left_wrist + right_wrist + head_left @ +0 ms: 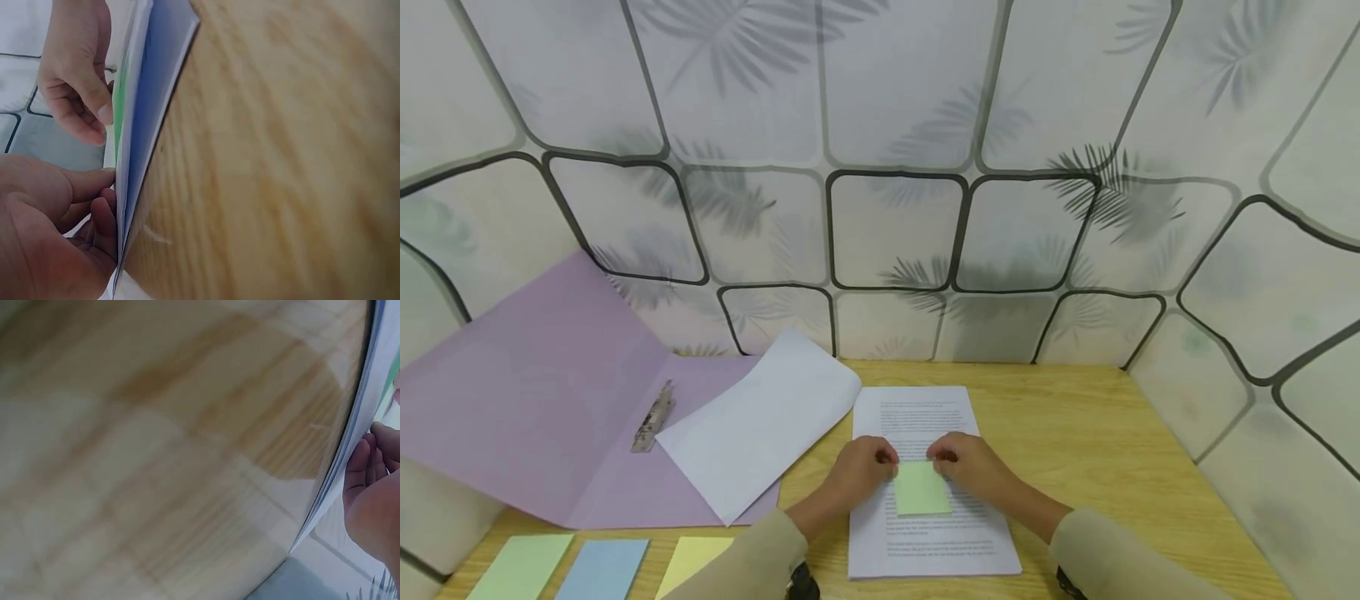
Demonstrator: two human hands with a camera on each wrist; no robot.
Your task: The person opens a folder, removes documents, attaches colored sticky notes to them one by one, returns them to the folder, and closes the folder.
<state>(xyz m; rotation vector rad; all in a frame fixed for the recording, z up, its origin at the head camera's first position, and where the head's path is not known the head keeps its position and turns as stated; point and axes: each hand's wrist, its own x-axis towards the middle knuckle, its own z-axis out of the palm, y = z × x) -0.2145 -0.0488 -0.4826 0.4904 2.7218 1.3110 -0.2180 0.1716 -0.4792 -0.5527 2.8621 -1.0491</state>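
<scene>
A pale green sticky note (922, 492) lies over a stack of printed sheets (947, 550) in the head view. At its upper left corner, my left hand (859, 473) pinches it between thumb and curled fingers. My right hand (981, 473) pinches the opposite upper corner the same way. The left wrist view shows the sheets edge-on, with the left hand (47, 228) low against them and the right hand (75, 81) above, its thumb at the green note. The right hand (375, 494) also appears by the paper's edge in the right wrist view.
Left of the stack, a purple folder (535, 392) stands spread with a metal clip (655, 417) inside. A loose white sheet (767, 425) overlaps it. Green (520, 567), blue (601, 569) and yellow (688, 560) note pads lie along the front edge. A patterned wall (887, 233) borders the wooden table (1075, 442).
</scene>
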